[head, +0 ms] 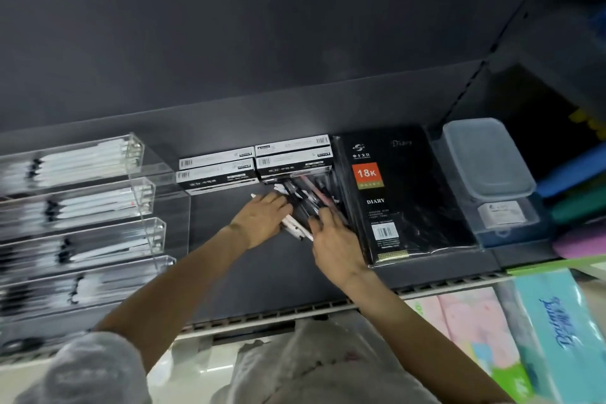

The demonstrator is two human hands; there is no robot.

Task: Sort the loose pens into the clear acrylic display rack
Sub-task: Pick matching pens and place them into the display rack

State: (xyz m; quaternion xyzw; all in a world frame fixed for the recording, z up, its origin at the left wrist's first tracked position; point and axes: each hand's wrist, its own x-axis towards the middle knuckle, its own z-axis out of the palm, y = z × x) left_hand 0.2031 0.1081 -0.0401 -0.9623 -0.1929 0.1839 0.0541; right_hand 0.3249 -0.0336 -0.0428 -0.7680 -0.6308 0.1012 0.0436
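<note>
we see a dark grey shelf [249, 272] and a back panel of the same grey in the upper frame. at left the clear acrylic rack [144, 193] shows white pens with black tips in its tiers. in the middle the loose pens [305, 203] are black, white and a little pink. behind them the pen boxes [252, 167] are black with white tops. right of centre the diary [400, 197] is black with white lettering and an orange square. at right the plastic box [485, 161] is translucent grey-blue. at lower right the tissue pack [560, 331] is turquoise with blue script, beside pastel pink and green packaging [469, 325].
</note>
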